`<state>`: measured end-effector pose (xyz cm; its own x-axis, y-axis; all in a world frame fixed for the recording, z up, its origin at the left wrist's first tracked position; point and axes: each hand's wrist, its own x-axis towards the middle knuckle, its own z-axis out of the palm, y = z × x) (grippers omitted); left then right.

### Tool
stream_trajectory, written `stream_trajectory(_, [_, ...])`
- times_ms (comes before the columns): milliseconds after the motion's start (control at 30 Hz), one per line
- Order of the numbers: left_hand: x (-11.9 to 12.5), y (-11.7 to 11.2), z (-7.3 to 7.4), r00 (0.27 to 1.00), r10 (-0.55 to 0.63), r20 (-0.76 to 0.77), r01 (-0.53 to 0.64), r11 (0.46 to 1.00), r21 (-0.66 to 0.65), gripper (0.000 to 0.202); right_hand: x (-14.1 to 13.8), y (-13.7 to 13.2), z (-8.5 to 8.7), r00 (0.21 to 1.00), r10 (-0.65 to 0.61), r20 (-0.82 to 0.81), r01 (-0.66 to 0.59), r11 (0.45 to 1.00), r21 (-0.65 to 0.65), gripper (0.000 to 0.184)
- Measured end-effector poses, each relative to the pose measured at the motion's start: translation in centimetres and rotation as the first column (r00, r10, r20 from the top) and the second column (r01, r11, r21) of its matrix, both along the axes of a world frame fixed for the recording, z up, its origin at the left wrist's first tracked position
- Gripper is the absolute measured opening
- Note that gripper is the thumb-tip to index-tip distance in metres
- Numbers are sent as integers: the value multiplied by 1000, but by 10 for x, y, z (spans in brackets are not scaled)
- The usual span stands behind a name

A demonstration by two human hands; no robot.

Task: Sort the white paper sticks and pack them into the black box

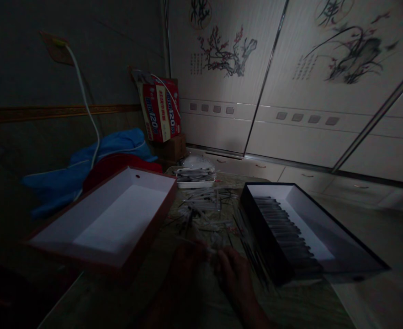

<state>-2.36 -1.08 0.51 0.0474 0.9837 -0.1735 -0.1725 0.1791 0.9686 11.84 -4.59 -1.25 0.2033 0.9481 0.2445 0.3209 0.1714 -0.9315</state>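
In dim light, my left hand [187, 257] and my right hand [233, 270] are close together above the table, both with fingers pinched. A thin pale tube [209, 249] spans the gap between them, its ends hidden by the fingers. Just beyond lie scattered clear pen barrels [203, 204] and thin dark rods. To the right, a dark open box [259, 237] holds a row of dark pens [283, 228] laid side by side. Long thin dark sticks [251, 246] lie along its near left side.
An open red-edged box [167, 201] with a white inside stands at left. A white tray [196, 184] full of thin pieces sits at the table's far end. Behind are a red carton [160, 109], blue cloth [112, 144], a hanging white cable [83, 91] and sliding cabinet doors [218, 123].
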Motion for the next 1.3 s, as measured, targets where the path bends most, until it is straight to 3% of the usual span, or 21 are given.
stream_trajectory(200, [0, -2, 6, 1000, -18, 8, 18, 1000, 22, 21, 1, 0, -2, 980, -9, 201, 1, 999, 39, 36])
stream_trajectory(333, [1, 1, 10, 996, 76, 42, -74, 997, -35, 25, 1, -3, 7, 983, 38, 180, -45, 998, 35, 25])
stream_trajectory(433, [1, 3, 9, 998, 46, 52, -45, 999, -32, 26, 1, -4, 4, 982, 60, 178, -71, 996, 59, 21])
stream_trajectory(633, [0, 3, 1, 1000, -18, -1, 18, 999, 31, 24, 3, -3, -5, 968, 49, 245, -51, 999, 4, 33])
stream_trajectory(800, [-1, 2, 5, 999, 40, 6, -40, 999, -5, 24, 3, -6, 3, 965, 92, 244, -89, 996, -24, 18])
stream_trajectory(967, [2, 0, 13, 999, -9, 33, 10, 1000, -3, 22, 4, -6, 2, 951, 101, 294, -102, 995, -11, 30])
stream_trajectory(1067, [1, -1, 16, 999, 20, 28, -19, 1000, -14, 20, 5, -6, 2, 957, 96, 274, -92, 995, -28, 24])
stream_trajectory(1167, [0, 0, 13, 998, 55, 40, -54, 998, -40, 23, 5, -6, 0, 957, 108, 271, -98, 994, -52, 22])
stream_trajectory(1300, [0, 2, 5, 998, 9, 61, -8, 1000, -19, 26, 4, -6, -4, 959, 118, 259, -107, 993, -56, 30])
